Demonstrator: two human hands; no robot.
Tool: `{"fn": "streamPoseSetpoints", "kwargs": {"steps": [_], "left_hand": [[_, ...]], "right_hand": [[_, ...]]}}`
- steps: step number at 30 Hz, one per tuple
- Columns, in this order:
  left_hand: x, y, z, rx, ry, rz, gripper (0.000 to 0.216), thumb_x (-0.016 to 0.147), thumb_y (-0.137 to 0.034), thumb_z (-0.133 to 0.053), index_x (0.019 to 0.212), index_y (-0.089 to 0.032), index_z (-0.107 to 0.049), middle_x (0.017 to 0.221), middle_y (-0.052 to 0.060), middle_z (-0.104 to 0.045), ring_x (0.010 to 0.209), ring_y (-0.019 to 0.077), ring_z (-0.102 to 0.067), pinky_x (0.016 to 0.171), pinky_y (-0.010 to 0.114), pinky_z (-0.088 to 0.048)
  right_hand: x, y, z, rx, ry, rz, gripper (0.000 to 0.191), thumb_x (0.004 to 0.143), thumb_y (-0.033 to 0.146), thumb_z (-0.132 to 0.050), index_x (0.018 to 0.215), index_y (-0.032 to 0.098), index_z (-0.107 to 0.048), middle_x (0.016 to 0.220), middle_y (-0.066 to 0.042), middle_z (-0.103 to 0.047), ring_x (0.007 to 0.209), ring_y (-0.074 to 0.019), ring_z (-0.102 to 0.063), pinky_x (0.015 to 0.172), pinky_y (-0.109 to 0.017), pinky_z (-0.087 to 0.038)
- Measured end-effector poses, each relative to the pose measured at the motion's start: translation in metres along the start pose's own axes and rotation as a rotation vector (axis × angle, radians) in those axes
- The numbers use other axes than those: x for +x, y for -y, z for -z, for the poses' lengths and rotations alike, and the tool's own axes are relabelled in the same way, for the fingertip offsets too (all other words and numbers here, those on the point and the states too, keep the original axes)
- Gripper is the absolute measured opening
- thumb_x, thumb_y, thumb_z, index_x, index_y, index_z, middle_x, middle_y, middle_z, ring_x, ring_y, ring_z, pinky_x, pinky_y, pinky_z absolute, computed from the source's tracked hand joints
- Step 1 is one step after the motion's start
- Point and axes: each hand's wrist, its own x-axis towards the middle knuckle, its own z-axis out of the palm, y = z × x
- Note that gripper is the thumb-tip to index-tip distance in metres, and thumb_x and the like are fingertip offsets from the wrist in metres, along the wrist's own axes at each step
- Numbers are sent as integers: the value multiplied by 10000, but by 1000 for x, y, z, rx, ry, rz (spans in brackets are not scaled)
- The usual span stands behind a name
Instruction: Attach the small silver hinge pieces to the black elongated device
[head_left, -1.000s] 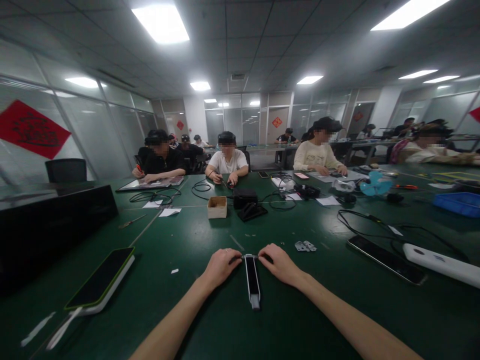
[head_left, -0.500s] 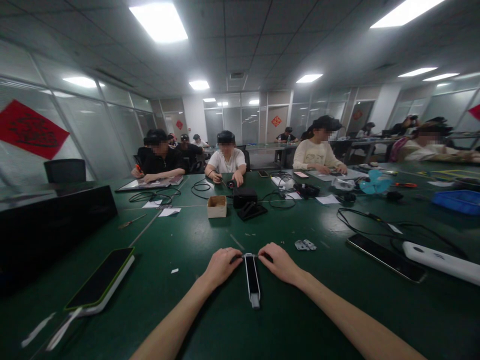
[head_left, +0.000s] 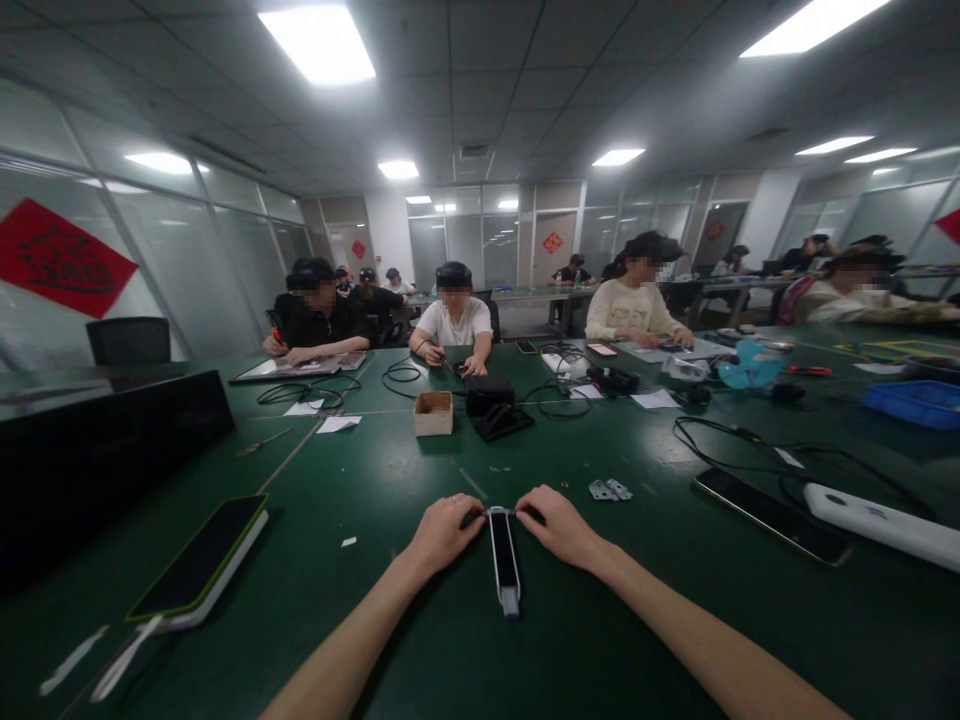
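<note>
A narrow black and white device [head_left: 505,556] lies lengthwise on the green table [head_left: 375,470] in front of me. My left hand [head_left: 442,532] rests at its far end on the left side, fingers curled and pinching the tip. On the right side my right hand [head_left: 559,525] does the same, its fingertips pressed to that far end. What the fingertips grip there is too small to make out. A small metal hinge [head_left: 610,490] lies just beyond my right hand.
A dark phone on a white base [head_left: 199,565] lies left. A black phone [head_left: 772,518], a white power strip [head_left: 885,525] and cables lie right. A small cardboard box [head_left: 434,413] and black gear [head_left: 495,405] sit ahead. Several people work across the table.
</note>
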Motion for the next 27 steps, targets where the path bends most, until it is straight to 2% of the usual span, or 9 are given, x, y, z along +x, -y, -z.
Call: {"fn": "streamPoseSetpoints", "kwargs": {"steps": [27], "left_hand": [[0,-4,3,15,-17,10,157,863,-285,-517,948,-189,-607,937,27,-639,810,173,-597,722,282,-467]], "right_hand": [[1,-8,-7,-17,-21,35,189,910,291,-469,925,195,-632,893,-37,-625,829,-164,-540,756,-313,-445]]}}
